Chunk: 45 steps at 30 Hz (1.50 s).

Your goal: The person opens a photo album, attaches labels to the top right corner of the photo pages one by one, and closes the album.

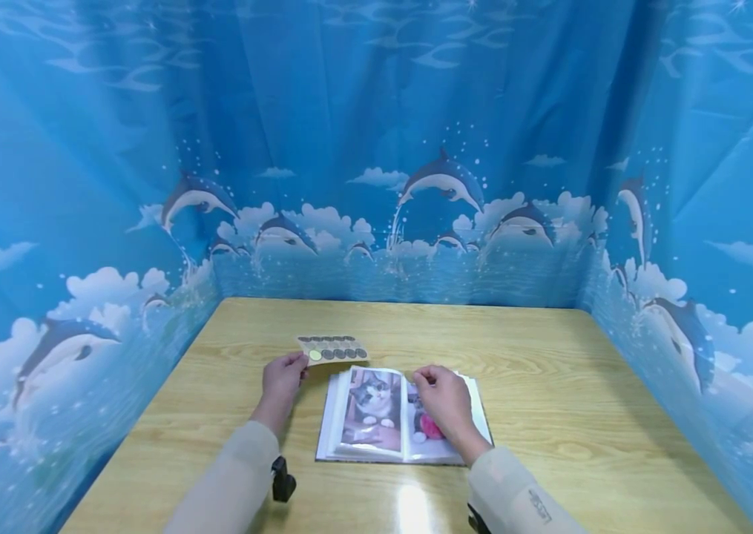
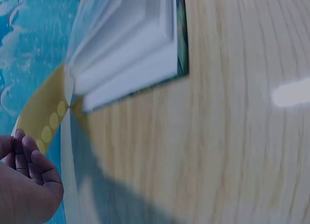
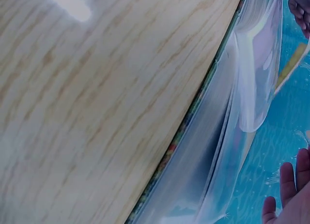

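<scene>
Left hand (image 1: 280,376) pinches the sticker sheet (image 1: 333,348), lying crosswise just beyond the open album (image 1: 376,415); right hand (image 1: 441,397) rests flat on its page.

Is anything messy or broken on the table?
Nothing stands out. The open photo album with cat pictures lies flat on the wooden table, the right hand on its page. The left hand holds a yellow sheet of round stickers.

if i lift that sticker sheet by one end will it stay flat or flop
Probably flop a little: the sticker sheet looks thin as paper, and the left hand holds it by just one end. It is likely very light, so a nudge or draught could slide it across the glossy table. Its bare backing may feel slick.
</scene>
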Tool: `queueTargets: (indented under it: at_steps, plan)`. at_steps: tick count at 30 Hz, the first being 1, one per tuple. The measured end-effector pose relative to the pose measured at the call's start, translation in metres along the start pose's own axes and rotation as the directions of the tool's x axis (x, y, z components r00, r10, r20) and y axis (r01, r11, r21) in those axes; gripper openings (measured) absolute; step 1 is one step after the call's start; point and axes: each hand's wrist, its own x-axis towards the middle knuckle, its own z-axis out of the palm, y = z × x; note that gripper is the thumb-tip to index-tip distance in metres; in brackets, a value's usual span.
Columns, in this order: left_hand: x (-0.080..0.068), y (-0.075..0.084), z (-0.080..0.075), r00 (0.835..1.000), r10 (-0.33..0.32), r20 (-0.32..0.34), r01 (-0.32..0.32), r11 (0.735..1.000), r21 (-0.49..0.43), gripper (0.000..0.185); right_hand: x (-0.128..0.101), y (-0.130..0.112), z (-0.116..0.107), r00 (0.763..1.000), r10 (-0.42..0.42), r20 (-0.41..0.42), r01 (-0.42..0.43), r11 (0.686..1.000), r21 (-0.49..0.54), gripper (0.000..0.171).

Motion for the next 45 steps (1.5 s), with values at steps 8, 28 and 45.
queueTargets:
  at_steps: [8, 28, 45]
  plan:
    - [0.003, -0.012, -0.027, 0.996, 0.000, -0.093, 0.010, 0.994, 0.111, 0.032, 0.001, 0.005, 0.000, 0.998, 0.052, 0.039, -0.051, 0.998, -0.028, 0.011]
    - [-0.002, -0.012, -0.040, 0.993, -0.054, -0.104, 0.079, 0.964, 0.253, 0.049, 0.002, 0.010, 0.001, 0.997, 0.051, 0.050, -0.050, 0.998, -0.031, 0.012]
    - [-0.017, -0.009, 0.006, 0.963, 0.233, 0.139, -0.270, 0.871, 0.411, 0.050, 0.004, 0.016, 0.004, 0.996, 0.069, 0.055, -0.066, 0.996, -0.054, 0.012]
